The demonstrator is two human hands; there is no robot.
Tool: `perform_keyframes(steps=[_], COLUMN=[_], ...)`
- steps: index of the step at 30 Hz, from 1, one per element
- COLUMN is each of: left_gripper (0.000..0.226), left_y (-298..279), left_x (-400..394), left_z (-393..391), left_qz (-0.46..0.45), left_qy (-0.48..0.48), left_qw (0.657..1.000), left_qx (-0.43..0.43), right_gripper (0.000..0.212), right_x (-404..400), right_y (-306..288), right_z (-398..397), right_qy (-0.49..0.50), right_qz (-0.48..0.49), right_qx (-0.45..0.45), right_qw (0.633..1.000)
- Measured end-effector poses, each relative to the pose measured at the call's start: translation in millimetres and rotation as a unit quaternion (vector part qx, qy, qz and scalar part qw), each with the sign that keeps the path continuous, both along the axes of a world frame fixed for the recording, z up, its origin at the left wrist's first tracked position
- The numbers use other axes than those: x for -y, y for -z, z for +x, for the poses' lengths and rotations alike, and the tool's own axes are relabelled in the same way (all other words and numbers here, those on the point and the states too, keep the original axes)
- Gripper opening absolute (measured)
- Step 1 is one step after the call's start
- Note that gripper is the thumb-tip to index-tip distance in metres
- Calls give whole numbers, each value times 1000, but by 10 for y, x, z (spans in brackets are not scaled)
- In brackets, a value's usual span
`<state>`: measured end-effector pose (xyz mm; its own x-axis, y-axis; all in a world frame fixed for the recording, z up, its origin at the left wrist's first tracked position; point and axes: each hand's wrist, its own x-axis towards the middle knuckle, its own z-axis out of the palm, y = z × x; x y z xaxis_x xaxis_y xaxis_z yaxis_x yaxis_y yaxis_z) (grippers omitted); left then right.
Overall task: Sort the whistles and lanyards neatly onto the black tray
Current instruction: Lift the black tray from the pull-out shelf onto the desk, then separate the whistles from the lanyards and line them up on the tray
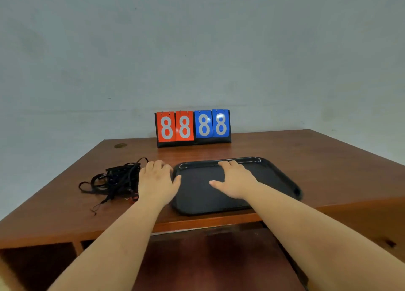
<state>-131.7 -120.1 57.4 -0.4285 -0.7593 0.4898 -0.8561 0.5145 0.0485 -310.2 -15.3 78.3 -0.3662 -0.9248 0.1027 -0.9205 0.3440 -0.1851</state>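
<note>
A black tray (pixel 274 177) is seen on the wooden bench (pixel 306 155), near its front edge. The right hand (pixel 235 181) is laid flat inside the tray, its grip open with fingers straight. The left hand (pixel 156 181) is held palm-down at the tray's left rim, fingers relaxed. A tangle of black lanyards (pixel 114 181) is heaped just beside it. A flip scoreboard (pixel 192 127) reading 8888 is stood behind.
</note>
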Motion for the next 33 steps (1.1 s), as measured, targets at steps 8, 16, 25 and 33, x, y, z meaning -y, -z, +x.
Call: perform_keyframes(steps=[8,16,25,33], left_gripper=[70,88,91,77], left_y=[151,320,259,274], left_x=[394,711,1085,1405], left_z=[1174,1459,1389,1189], left_qz=[85,200,256,294], left_qy=[-49,-59,-79,-21], left_qw=[995,977,959,948], left_qx=[-4,-43,-93,-123], right_gripper=[75,83,107,95], right_x=[392,825,1604,2146], right_y=[121,245,54,123], right_z=[951,1303,1401,1260], right_qy=[-62,-120,-202,-228], right_qz=[9,-54,2,99], right_qx=[30,111,116,179], right_qw=[998,985,973,952])
